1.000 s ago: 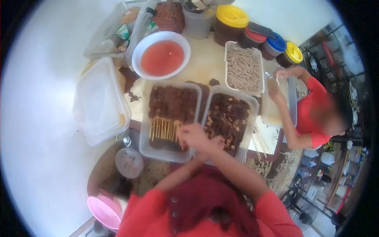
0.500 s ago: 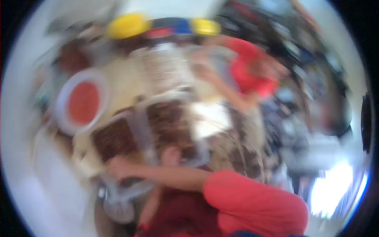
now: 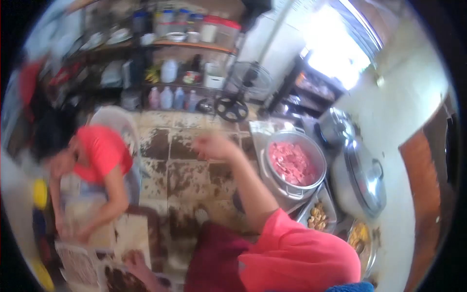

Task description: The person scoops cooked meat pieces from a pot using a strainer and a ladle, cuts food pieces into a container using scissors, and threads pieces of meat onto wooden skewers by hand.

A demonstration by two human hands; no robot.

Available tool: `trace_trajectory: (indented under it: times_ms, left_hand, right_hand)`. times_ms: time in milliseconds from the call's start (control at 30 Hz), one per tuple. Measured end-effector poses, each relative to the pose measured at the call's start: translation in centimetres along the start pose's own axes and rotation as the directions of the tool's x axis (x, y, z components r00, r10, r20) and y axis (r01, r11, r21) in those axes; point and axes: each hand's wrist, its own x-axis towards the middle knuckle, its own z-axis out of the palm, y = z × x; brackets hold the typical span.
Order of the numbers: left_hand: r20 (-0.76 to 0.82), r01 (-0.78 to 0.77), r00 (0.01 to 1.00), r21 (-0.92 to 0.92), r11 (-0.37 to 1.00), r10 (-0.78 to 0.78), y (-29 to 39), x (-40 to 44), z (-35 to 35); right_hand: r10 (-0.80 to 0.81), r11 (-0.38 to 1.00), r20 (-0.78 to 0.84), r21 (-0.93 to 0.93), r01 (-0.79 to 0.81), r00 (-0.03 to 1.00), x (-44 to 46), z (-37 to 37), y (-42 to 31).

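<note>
My right arm stretches out over the tiled floor, and my right hand is raised with its fingers bent but blurred; nothing plainly shows in it. To its right stands a big metal pot of pinkish-red pieces. My left hand is low in the view, over the edge of a clear tray of dark brown stuff. Its fingers are too smeared to read. Beside that tray lies another clear tray with pale brown contents.
A co-worker in a red shirt leans over the table at left. Right of the pot are a large lidded pot, a tray of brownish pieces and a bowl of yellow food. A fan and loaded shelves stand behind.
The view has swung right, from the table to the floor and pots. My right hand has left the dark brown tray and reaches outward; my left hand is still by the trays.
</note>
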Motion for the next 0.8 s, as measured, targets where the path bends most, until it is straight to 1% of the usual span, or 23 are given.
trace_trajectory:
  times_ms: [33, 67, 100, 133, 167, 200, 267, 300, 333, 367, 400, 433, 467, 500, 533, 600, 633, 667, 733, 800]
  left_hand:
    - [0.044, 0.042, 0.998, -0.001, 0.999, -0.042, 0.0, 0.6, 3.5]
    - [0.087, 0.094, 0.992, 0.001, 0.996, -0.094, -0.2, 1.5, 6.8]
    - [0.195, -0.004, 0.980, 0.147, 0.989, -0.025, -0.8, 2.5, 10.4]
    - [0.305, -0.119, 0.952, 0.263, 0.957, 0.034, -1.6, 3.5, 14.0]
    - [0.377, -0.152, 0.926, 0.279, 0.948, 0.037, -2.0, 4.3, 17.2]
    - [0.446, -0.187, 0.894, 0.290, 0.939, 0.040, -2.3, 5.0, 20.3]
    - [0.519, -0.061, 0.854, 0.158, 0.986, -0.031, -2.2, 6.5, 26.3]
    - [0.554, -0.156, 0.832, 0.213, 0.964, 0.013, -2.3, 7.2, 28.8]
    - [0.592, -0.162, 0.806, 0.218, 0.962, 0.002, -2.2, 7.4, 30.9]
    - [0.629, -0.166, 0.778, 0.229, 0.959, -0.016, -1.7, 7.7, 32.9]
    - [0.661, -0.169, 0.749, 0.241, 0.956, -0.034, -1.5, 8.0, 34.7]
    - [0.667, -0.131, 0.740, 0.265, 0.955, -0.084, -1.6, 8.5, 36.3]
    - [0.673, -0.093, 0.727, 0.291, 0.952, -0.134, -1.7, 9.1, 37.9]
    - [0.677, -0.057, 0.713, 0.317, 0.947, -0.184, -1.9, 9.9, 39.5]
    - [0.685, 0.050, 0.686, 0.291, 0.955, -0.245, -2.5, 11.0, 41.0]
    - [0.695, 0.271, 0.622, 0.240, 0.932, -0.360, -4.9, 14.1, 43.8]
    - [0.720, 0.326, 0.561, 0.261, 0.908, -0.408, -6.8, 16.8, 45.5]
    - [0.738, 0.380, 0.497, 0.288, 0.879, -0.456, -9.3, 19.8, 47.4]
    - [0.759, 0.347, 0.445, 0.344, 0.873, -0.476, -9.6, 22.1, 52.3]
    - [0.779, 0.173, 0.454, 0.400, 0.900, -0.433, -7.3, 20.1, 59.6]
  right_hand:
    - [0.027, 0.998, -0.169, -0.045, -0.035, 0.985, 1.5, -5.2, 2.8]
    - [-0.018, 0.999, -0.315, 0.020, 0.026, 0.949, 2.5, -10.2, 5.5]
    - [0.043, 0.980, -0.486, 0.190, 0.057, 0.873, 3.4, -14.5, 8.8]
    - [0.082, 0.994, -0.584, 0.111, -0.020, 0.807, 4.3, -19.0, 12.4]
    - [0.145, 0.984, -0.682, 0.023, -0.178, 0.717, 2.9, -22.6, 13.0]
    - [0.154, 0.974, -0.719, -0.005, -0.226, 0.678, 3.2, -26.2, 16.6]
    - [0.211, 0.942, -0.764, -0.007, -0.335, 0.610, 2.1, -31.2, 23.1]
    - [0.333, 0.909, -0.727, 0.077, -0.411, 0.601, 1.5, -33.3, 26.7]
    - [0.455, 0.860, -0.675, 0.162, -0.485, 0.581, 0.4, -34.8, 30.6]
    - [0.376, 0.806, -0.718, -0.059, -0.589, 0.586, -1.1, -35.8, 34.4]
    - [0.295, 0.696, -0.737, -0.271, -0.665, 0.608, -2.5, -36.5, 37.3]
    - [0.442, 0.702, -0.753, -0.048, -0.710, 0.488, -4.0, -36.7, 37.8]
    - [0.583, 0.668, -0.728, 0.177, -0.722, 0.361, -5.4, -36.6, 38.1]
    - [0.597, 0.645, -0.726, 0.181, -0.742, 0.342, -6.4, -36.3, 39.1]
    - [0.607, 0.623, -0.725, 0.183, -0.760, 0.323, -7.2, -36.4, 40.3]
    - [0.626, 0.540, -0.715, 0.110, -0.834, 0.312, -8.1, -36.8, 42.6]
    - [0.637, 0.503, -0.705, 0.075, -0.861, 0.311, -7.4, -36.4, 43.6]
    - [0.636, 0.479, -0.707, 0.048, -0.876, 0.309, -7.0, -36.2, 42.6]
    - [0.661, 0.422, -0.678, -0.018, -0.906, 0.322, -5.5, -36.1, 43.0]
    - [0.699, 0.346, -0.653, -0.048, -0.937, 0.292, -3.9, -36.2, 43.9]
